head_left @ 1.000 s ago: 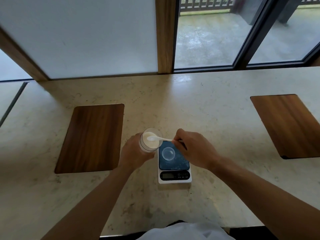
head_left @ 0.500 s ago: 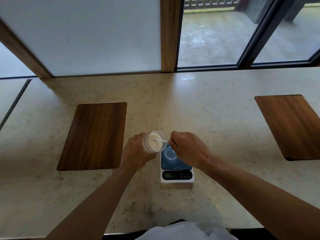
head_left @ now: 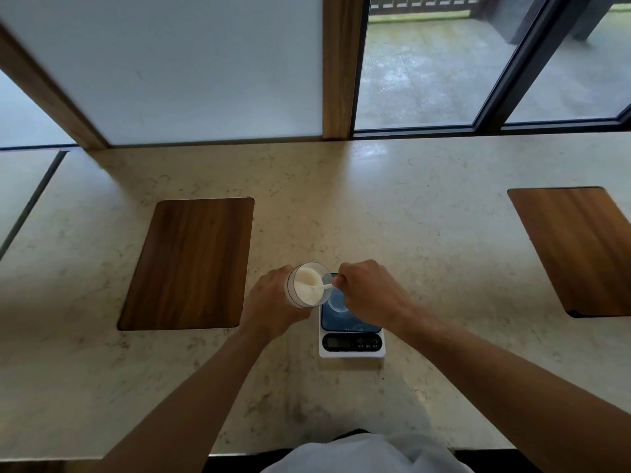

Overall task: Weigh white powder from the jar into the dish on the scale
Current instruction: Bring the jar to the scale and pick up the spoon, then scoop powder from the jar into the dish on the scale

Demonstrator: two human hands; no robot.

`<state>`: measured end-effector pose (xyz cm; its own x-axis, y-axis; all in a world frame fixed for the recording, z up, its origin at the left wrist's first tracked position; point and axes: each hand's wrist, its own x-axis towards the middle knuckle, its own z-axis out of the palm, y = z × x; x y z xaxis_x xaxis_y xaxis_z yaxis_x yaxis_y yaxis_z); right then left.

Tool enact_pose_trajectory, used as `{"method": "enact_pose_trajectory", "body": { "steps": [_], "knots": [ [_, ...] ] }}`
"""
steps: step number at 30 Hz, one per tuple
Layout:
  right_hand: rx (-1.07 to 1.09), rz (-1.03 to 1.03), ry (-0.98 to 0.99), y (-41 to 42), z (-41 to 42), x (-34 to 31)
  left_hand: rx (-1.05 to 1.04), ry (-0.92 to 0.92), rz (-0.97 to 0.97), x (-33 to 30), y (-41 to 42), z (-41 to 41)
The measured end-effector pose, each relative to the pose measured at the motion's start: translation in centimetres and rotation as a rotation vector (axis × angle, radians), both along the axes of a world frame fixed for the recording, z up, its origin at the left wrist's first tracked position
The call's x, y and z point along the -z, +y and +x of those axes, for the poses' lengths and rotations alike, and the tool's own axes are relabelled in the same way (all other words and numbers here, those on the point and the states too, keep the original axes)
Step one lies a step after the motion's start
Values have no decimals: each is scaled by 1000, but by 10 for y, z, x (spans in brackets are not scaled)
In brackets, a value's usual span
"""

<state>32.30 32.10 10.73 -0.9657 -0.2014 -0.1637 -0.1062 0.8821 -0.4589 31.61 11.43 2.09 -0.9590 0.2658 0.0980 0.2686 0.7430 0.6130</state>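
Observation:
My left hand (head_left: 273, 307) grips a clear jar (head_left: 308, 285) of white powder, tilted with its mouth toward the right, just left of the scale. My right hand (head_left: 367, 293) pinches a small white spoon (head_left: 319, 287) whose bowl is inside the jar, in the powder. A small white scale (head_left: 351, 344) with a blue top and dark display sits on the counter below my right hand. A clear round dish (head_left: 336, 303) rests on its platform, partly hidden by my right hand.
Two wooden boards are set into the pale stone counter (head_left: 409, 216): one (head_left: 191, 264) left of the jar, another (head_left: 580, 247) at the far right. A window wall with a wooden post (head_left: 341, 66) runs along the counter's back edge.
The jar has tilted further toward the right and the spoon's bowl has gone from above the rim down into the powder. My right hand shifted slightly left.

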Motion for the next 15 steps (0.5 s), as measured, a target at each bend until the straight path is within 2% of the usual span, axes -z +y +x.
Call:
{"method": "enact_pose_trajectory", "body": {
  "steps": [6, 15],
  "knots": [
    [53, -96, -73, 3, -1, 1, 6, -6, -3, 1, -1, 0],
    [102, -150, -63, 12, -5, -1, -100, -49, 51, 5, 0, 0]
  ]
}}
